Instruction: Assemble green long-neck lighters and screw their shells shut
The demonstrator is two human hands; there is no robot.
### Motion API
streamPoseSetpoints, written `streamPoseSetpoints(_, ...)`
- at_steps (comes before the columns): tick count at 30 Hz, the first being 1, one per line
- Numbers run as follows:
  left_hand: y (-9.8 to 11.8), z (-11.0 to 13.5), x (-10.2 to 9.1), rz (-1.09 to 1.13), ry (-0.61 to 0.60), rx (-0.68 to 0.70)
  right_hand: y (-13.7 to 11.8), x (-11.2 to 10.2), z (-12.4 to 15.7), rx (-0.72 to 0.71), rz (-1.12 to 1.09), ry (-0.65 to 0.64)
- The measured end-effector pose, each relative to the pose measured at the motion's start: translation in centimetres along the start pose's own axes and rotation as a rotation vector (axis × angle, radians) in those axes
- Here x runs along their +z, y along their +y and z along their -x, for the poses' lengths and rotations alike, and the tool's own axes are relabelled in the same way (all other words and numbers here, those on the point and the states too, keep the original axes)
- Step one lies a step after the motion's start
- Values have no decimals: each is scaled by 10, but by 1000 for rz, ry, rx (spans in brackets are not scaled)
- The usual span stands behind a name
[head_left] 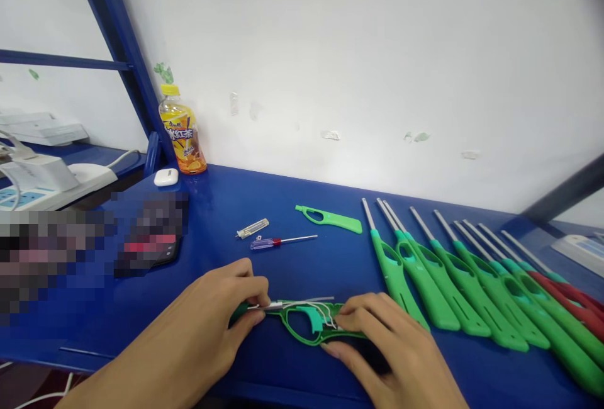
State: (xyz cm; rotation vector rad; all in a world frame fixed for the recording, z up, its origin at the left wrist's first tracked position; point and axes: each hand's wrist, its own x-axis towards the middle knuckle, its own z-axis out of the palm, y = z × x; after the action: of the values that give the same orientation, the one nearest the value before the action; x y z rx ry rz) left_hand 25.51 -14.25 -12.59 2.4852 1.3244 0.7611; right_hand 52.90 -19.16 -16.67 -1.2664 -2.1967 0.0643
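Note:
An opened green utility lighter shell (302, 338) lies on the blue table in front of me. A teal trigger (310, 319) and loose white wires (325, 312) show inside it. My left hand (238, 299) is closed in a pinch at the lighter's nozzle end, where a thin white wire and a pale sleeve come out from between thumb and finger. My right hand (377, 333) grips the handle end, its fingertips pressing where the wires run in. The inner parts under those fingers are hidden. Beyond the hands lie a screwdriver (267, 243), a clear fuel tank (253, 228) and a separate green shell half (337, 221).
Several assembled green lighters (438, 311) lie in a row at the right, with red ones (570, 296) at the end. A bottle of iced tea (184, 135), a white earbud case (166, 177) and a power strip (61, 185) are at the left. A white wall stands behind.

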Motion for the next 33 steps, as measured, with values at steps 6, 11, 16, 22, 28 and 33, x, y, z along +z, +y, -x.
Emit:
streamPoseSetpoints(6,-2,5,1,-12,-36,51,1,1,2,0,-8,4)
streamPoseSetpoints(11,-4,9,2,-60,-67,62,1,1,3,10,-17,-3)
streamPoseSetpoints(16,-1,2,3,-57,-38,32,1,1,2,10,-31,-5)
streamPoseSetpoints(22,-4,-2,6,-28,-46,-18,0,2,1,8,-37,1)
streamPoseSetpoints(28,-6,0,3,-9,-183,-121,2,3,2,15,-33,1)
streamPoseSetpoints(33,-4,-2,4,-27,-260,-197,2,3,3,8,-25,3)
